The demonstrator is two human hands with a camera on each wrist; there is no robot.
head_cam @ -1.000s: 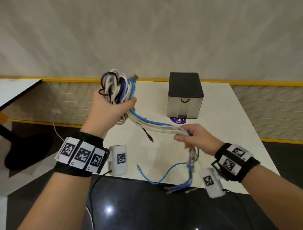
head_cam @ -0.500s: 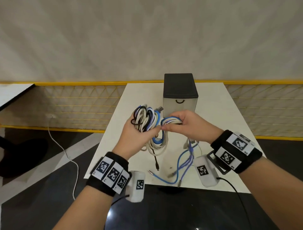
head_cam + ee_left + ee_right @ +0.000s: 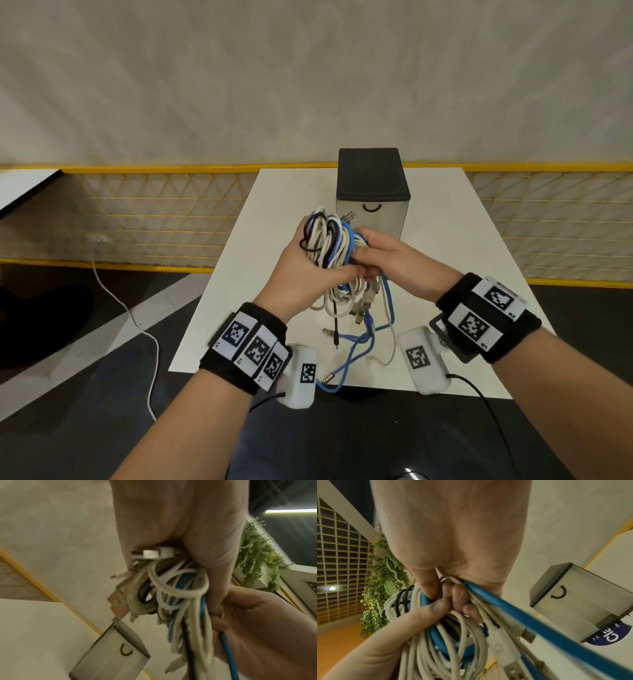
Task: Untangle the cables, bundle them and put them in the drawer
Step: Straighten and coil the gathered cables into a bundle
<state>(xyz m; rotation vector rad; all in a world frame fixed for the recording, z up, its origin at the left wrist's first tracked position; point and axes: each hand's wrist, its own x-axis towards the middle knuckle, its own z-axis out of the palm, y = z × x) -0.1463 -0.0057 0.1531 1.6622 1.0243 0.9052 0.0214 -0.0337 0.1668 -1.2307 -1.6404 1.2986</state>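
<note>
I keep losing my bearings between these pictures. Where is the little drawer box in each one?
Head: drawer box upper centre, on the table behind the hands.
Left wrist: bottom centre, tilted.
Right wrist: right side.
Shared landmark: the blue cable in the held bundle.

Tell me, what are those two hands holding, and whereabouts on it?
Both hold one cable bundle. The left hand grips the coiled loops around their middle; the right hand pinches the strands where they leave the coil, tails hanging below.

Grey wall (image 3: 308, 68), yellow mesh fence (image 3: 154, 219)
</note>
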